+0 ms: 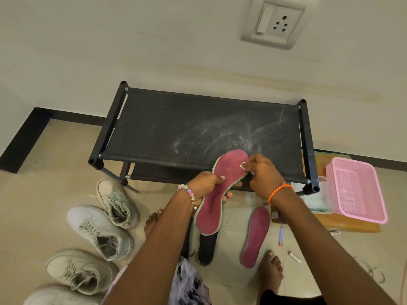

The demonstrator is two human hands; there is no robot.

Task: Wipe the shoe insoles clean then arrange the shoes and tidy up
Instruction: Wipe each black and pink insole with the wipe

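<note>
The person holds a flat magenta foam insole with a pale green edge (217,190) up in front of a low black fabric-topped shoe rack (198,128). The insole looks light, thin and bendy, so it would likely flop or fold if pinched only at one end; the waist, where it narrows, seems the sensible place to take hold, with the wiping done against a supported stretch. That is roughly how it sits now. The left hand (206,186) grips it at the narrow middle, thumb lying across the magenta face and the other fingers curled round behind. The right hand (263,172) is up at the toe end, its fingers (253,160) closed on a small white wipe (243,165) pressed against the insole's upper right edge. The heel end hangs free below the left hand, unsupported.

A second magenta insole (255,236) lies on the tiled floor (44,194) between the bare feet, with a dark insole (207,249) just left of it. Four pale grey-white lace-up sneakers (100,232) stand in a loose row to the left, still to be arranged. A pink perforated plastic basket (356,188) sits to the right of the rack.
</note>
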